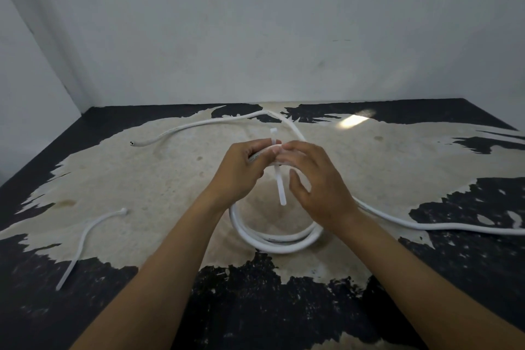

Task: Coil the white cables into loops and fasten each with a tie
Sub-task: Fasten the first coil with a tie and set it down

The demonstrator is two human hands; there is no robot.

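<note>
Coil (272, 244) is gripped at its top by left hand (241, 167); tie (279, 187) is pinched there by right hand (315, 179), both grips closed. Cable is judged light, stiff and springy, best held where strands overlap. Spare tie (82, 239) lies left of coil on counter (397, 167).

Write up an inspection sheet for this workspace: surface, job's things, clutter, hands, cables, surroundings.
Surface: table, black coating worn to beige patches.
Job's things: white cable partly coiled, its top lifted at the hands; tie lies across the coil's top, not seen closed; spare tie lies loose at left.
Clutter: nothing seen.
Hands: left hand grips the coil's top; right hand curls its fingers over the coil at the tie, thumb apart.
Cables: one loose run ends at far left; another runs off the right edge.
Surroundings: pale walls behind and at left.
</note>
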